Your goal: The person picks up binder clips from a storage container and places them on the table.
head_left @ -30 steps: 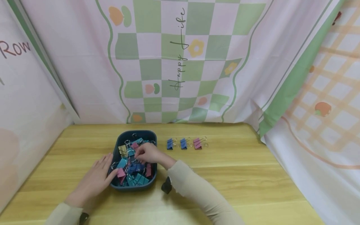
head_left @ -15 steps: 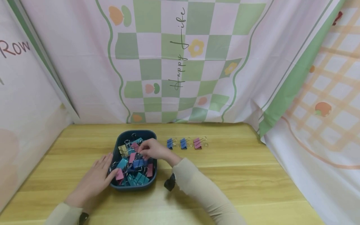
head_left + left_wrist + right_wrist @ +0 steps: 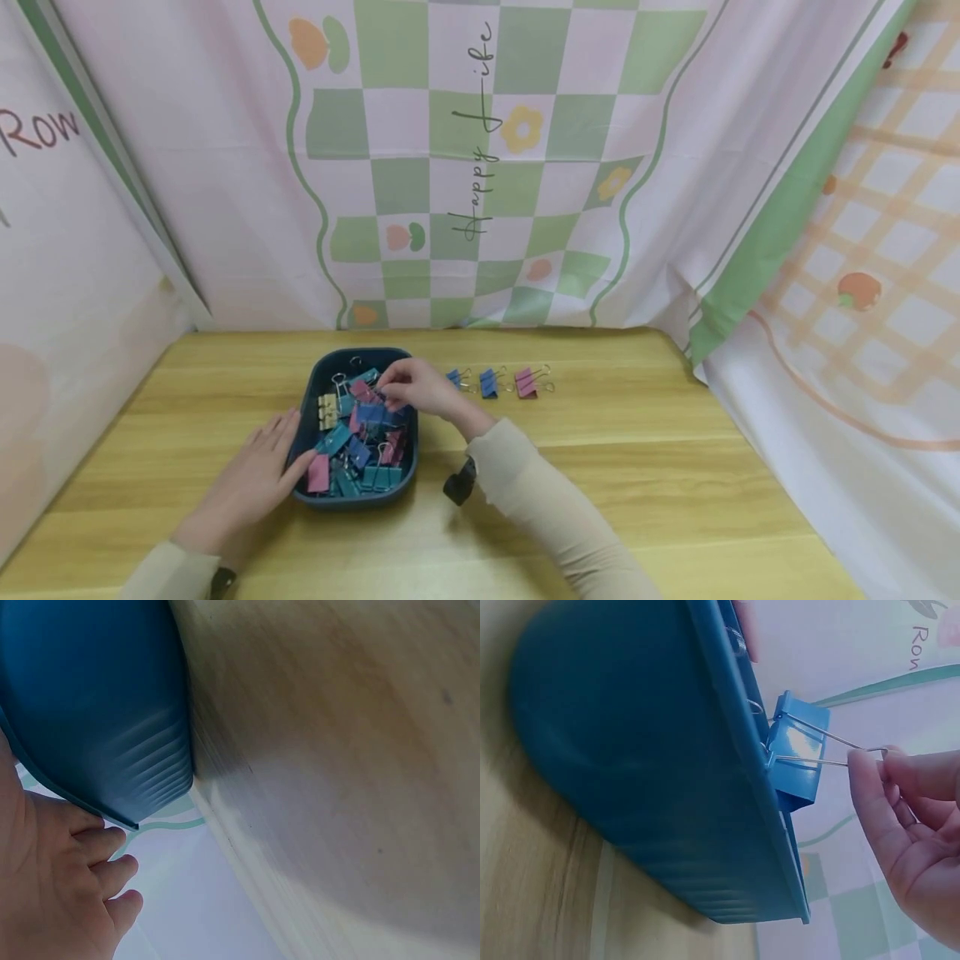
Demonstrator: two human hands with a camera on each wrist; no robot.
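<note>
In the right wrist view, my right hand [image 3: 915, 817] pinches a wire handle of a blue binder clip [image 3: 802, 746] between thumb and forefinger. The clip's body stands partly above the rim of a dark blue plastic bin [image 3: 637, 750]. From the head, this right hand [image 3: 423, 390] appears over the bin's right side. Several teal, pink, blue and yellow binder clips lie jumbled inside, such as a pink clip [image 3: 318, 473]. My left hand [image 3: 251, 475] rests against the bin's left side, fingers fairly straight, thumb over the rim; its palm [image 3: 60, 877] shows in the left wrist view.
Right of the bin, a blue clip [image 3: 490, 383] and a pink clip [image 3: 527, 382] stand in a row with another blue clip [image 3: 453, 379], partly covered by my right hand. Wood-grain table [image 3: 637, 467] lies below; printed curtains [image 3: 517, 192] hang behind and at the sides.
My right hand has drawn up and to the right within the bin, bringing a blue clip with it. Clips in the pile have shifted. My left hand keeps its place.
</note>
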